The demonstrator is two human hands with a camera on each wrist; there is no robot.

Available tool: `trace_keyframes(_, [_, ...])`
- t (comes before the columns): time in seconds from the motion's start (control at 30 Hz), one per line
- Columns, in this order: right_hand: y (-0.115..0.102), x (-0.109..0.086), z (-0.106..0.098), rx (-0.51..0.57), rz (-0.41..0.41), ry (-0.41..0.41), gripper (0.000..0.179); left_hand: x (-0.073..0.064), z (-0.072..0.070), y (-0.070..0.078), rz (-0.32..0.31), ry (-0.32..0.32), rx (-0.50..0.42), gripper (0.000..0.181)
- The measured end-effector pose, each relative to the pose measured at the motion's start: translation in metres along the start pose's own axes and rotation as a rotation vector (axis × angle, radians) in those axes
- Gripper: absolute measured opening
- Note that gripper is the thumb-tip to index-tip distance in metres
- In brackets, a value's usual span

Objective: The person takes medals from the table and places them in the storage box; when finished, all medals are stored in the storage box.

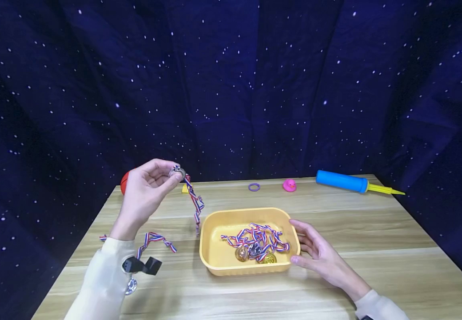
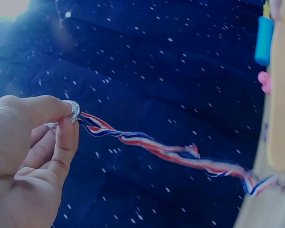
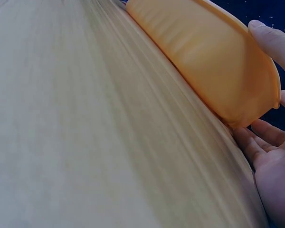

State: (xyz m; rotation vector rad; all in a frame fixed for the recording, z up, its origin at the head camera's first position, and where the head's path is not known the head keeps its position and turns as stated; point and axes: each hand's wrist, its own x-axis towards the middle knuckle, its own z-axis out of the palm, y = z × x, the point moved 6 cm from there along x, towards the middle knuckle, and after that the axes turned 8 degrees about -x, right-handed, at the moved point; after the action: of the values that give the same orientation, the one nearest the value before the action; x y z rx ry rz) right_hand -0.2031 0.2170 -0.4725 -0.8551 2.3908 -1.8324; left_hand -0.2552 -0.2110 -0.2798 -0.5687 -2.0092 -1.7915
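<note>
Between thumb and fingers, my left hand [image 1: 145,191] pinches a silver medal [image 1: 177,172] high over the left part of the table. Its red, white and blue ribbon [image 2: 180,156] hangs down toward the left end of a yellow plastic basin [image 1: 251,270]. Around the basin's right end is my right hand [image 1: 323,255], holding it with the thumb at the rim and fingers along the wall [image 3: 218,61]. Inside the basin lie a bronze medal [image 1: 241,254], a silver medal [image 1: 255,249] and a gold medal [image 1: 270,258] with tangled striped ribbons.
Another silver medal [image 1: 131,286] lies left on the wooden table [image 1: 255,298], partly hidden by the left forearm, near a striped ribbon [image 1: 155,238]. Along the back are a red ball [image 1: 124,182], a purple ring [image 1: 254,187], a pink duck [image 1: 289,185] and a blue-and-yellow pump [image 1: 343,181].
</note>
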Motion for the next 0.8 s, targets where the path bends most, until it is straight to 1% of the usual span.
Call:
trace_keyframes(0.13, [0.0, 0.0, 0.0, -0.003, -0.003, -0.001, 0.084, 0.015, 0.01, 0.019, 0.061, 0.018, -0.058, 0.021])
trace_keyframes(0.27, [-0.001, 0.0, 0.0, -0.001, -0.004, -0.003, 0.084, 0.025, 0.023, 0.037, 0.118, 0.008, -0.144, 0.02])
trace_keyframes(0.37, [-0.001, 0.001, 0.0, 0.004, -0.002, -0.004, 0.084, 0.03, 0.034, 0.048, 0.147, -0.008, -0.183, 0.02])
trace_keyframes(0.53, [-0.001, 0.001, 0.0, 0.011, 0.002, -0.008, 0.084, 0.031, 0.049, 0.063, 0.182, -0.037, -0.223, 0.022])
trace_keyframes(0.6, [0.0, 0.001, 0.0, 0.014, 0.003, -0.008, 0.084, 0.03, 0.054, 0.066, 0.189, -0.05, -0.236, 0.023])
trace_keyframes(0.67, [0.0, 0.001, 0.0, 0.014, 0.004, -0.006, 0.084, 0.028, 0.059, 0.066, 0.184, -0.068, -0.232, 0.023])
trace_keyframes(0.73, [0.0, 0.001, 0.0, 0.012, 0.004, -0.006, 0.084, 0.025, 0.064, 0.062, 0.164, -0.092, -0.228, 0.024])
trace_keyframes(0.8, [-0.001, 0.001, 0.0, 0.009, 0.004, -0.005, 0.084, 0.02, 0.07, 0.054, 0.136, -0.114, -0.215, 0.026])
